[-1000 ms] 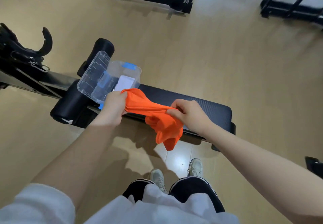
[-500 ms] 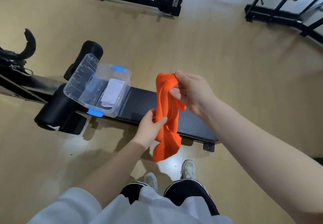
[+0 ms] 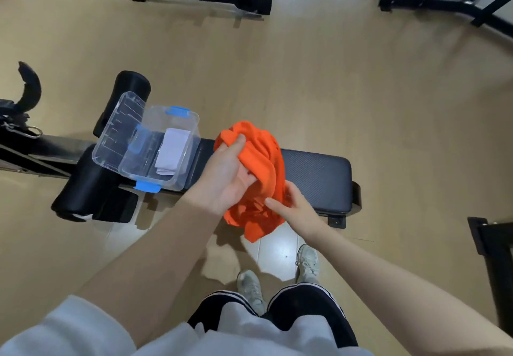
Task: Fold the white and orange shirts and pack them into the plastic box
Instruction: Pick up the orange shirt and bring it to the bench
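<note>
From the head camera, looking down: the bunched bright-orange fabric shirt point(image 3: 256, 178) is up in the air, above the near edge of the long black padded workout bench point(image 3: 316, 178), and both hands are on it. The left hand point(image 3: 226, 180) has the upper part, thumb pressed over the top fold at the far-left corner, the other fingers curled in under the cloth, so the fabric sits clamped between thumb and palm. The right hand point(image 3: 295, 207) comes in lower, on the near right side; its fingers are closed into the lower folds, the forefinger lying along the front of the cloth, and a loose tail of orange hangs below both hands toward the pale wooden floor point(image 3: 361, 91).

Off to the left, on the same bench, stands the clear plastic storage box with blue clips point(image 3: 181, 166), just beside the left hand but not touching it. Its transparent lid point(image 3: 118, 130) leans open against the far-left side. Inside lies the folded white shirt point(image 3: 172, 150), flat against the box's right half.
</note>
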The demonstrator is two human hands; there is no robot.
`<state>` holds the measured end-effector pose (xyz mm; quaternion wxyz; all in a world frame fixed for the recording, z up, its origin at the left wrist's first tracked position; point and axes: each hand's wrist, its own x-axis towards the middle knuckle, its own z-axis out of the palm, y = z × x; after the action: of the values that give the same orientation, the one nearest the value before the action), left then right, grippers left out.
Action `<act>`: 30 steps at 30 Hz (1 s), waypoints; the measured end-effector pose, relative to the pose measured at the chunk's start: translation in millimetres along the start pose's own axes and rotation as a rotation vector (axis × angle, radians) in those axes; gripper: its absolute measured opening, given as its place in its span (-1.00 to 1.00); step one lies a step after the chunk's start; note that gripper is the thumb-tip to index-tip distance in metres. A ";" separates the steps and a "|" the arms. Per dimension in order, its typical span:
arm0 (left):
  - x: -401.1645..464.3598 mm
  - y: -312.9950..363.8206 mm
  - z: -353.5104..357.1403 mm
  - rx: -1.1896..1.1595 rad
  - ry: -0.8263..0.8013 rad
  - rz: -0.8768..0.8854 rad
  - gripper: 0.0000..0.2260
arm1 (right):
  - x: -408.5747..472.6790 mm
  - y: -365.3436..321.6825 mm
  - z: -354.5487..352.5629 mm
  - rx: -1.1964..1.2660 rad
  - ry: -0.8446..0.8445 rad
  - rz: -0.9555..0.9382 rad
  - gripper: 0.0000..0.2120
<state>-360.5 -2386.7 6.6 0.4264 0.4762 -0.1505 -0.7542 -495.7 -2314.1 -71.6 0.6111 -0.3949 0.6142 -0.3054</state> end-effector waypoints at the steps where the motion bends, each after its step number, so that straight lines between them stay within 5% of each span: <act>1: -1.8 0.8 3.0 0.009 -0.023 -0.004 -0.72 | 4.1 8.2 -0.9 -0.068 0.025 -0.023 -0.58; 4: -9.0 5.6 7.5 0.093 -0.048 0.043 -0.83 | 18.6 9.7 -5.0 -0.370 0.190 -0.037 -0.96; 8: 6.5 12.6 -26.5 0.531 0.281 0.262 -0.86 | 21.8 -2.6 -30.1 -0.400 0.296 -0.029 -0.76; 12: 15.7 -4.2 -64.1 0.889 0.526 0.231 -0.48 | 11.3 -18.9 -51.6 -0.239 0.306 0.003 -0.72; 14: 4.9 -23.7 -57.7 1.005 0.392 0.287 -0.62 | 5.7 -29.9 -54.6 -0.202 0.220 0.036 -0.74; 17: -20.4 -60.7 -33.2 0.975 -0.075 0.182 -0.88 | -3.0 -47.3 -55.3 -0.052 0.106 0.136 -0.79; 20: -29.6 -94.2 -13.3 0.971 -0.327 0.112 -0.71 | -12.2 -65.5 -67.1 0.143 0.077 0.176 -0.85; 26: -28.5 -110.0 21.0 0.985 -0.168 0.376 -0.94 | -29.8 -85.1 -111.3 0.292 0.241 0.143 -0.84; 30: -34.5 -95.0 51.6 0.819 -0.100 0.385 -0.98 | -33.0 -68.4 -148.7 0.014 0.428 0.110 -0.87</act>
<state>-445.4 -2312.6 -7.4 0.3276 0.5320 -0.5424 -0.5617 -637.5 -2336.1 13.8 0.4854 -0.2829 0.7483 -0.3527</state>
